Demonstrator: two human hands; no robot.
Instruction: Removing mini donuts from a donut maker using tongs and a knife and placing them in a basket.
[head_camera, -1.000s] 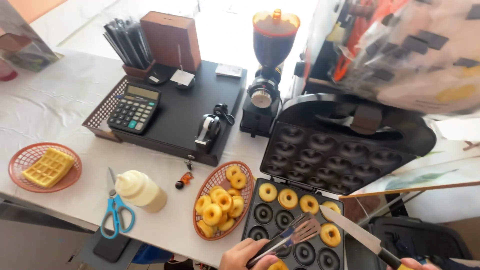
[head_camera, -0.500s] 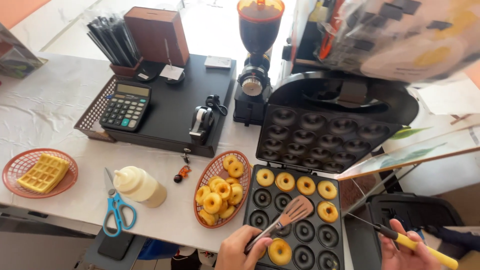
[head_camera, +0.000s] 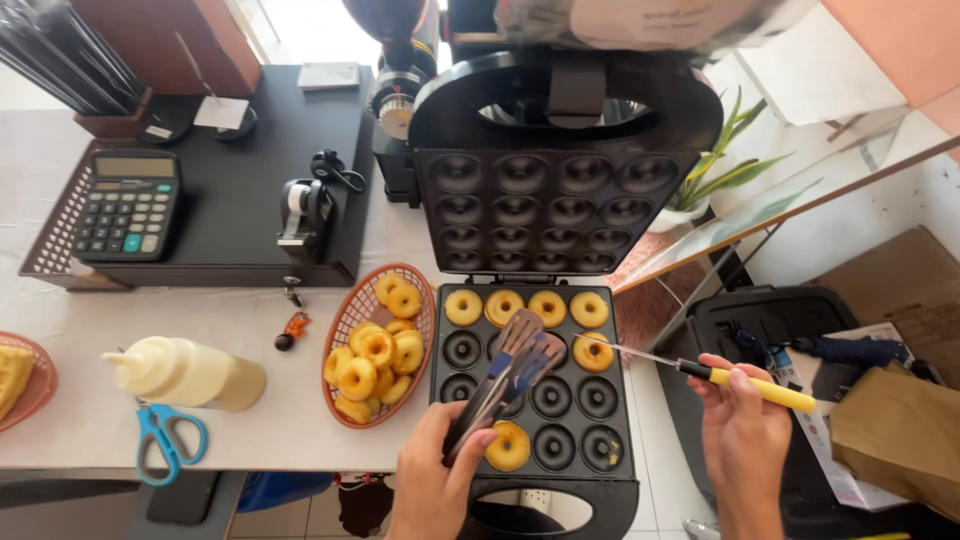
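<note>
My left hand (head_camera: 432, 478) grips the slotted tongs (head_camera: 505, 375) low over the open donut maker (head_camera: 533, 385) at frame centre, while my right-hand fingers (head_camera: 735, 385) pinch the yellow-handled skewer (head_camera: 700, 372), tip touching a mini donut (head_camera: 593, 352).

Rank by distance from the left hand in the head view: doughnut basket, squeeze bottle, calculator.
From the left hand:
1. Doughnut basket, just up-left of the hand, beside the doughnut maker.
2. Squeeze bottle, lying farther left on the table, above the scissors.
3. Calculator, far up-left on the black tray.
</note>
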